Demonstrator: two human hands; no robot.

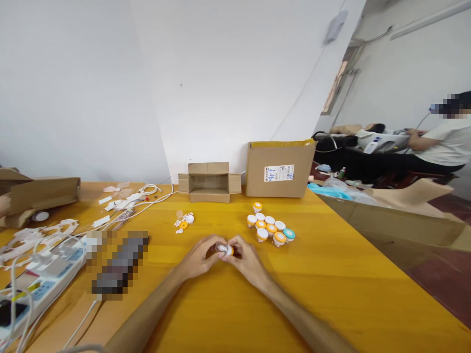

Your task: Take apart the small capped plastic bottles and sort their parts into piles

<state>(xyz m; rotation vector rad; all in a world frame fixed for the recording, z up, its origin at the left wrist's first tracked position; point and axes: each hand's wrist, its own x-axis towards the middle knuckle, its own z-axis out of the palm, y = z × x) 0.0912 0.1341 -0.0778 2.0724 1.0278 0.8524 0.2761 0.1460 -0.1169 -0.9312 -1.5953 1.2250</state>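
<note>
Above the middle of the wooden table [235,314], both of my hands meet around one small round container [225,249] with a clear body and a white and orange cap. My left hand [201,256] grips its clear end, fingers closed. On the capped end, my right hand [246,256] pinches with thumb and fingers. To the right stands a group of similar small containers with white, orange [280,238] and teal [289,234] caps. Left of my hands lie loose parts, among them an orange ring [183,225] and white pieces [189,219].
At the back are an open cardboard box [209,197] and a larger labelled carton [277,169]. A power strip [47,289] with cables, a blurred dark device [121,264] and another cardboard box [44,196] are at left. Beyond the table's right edge, people are nearby.
</note>
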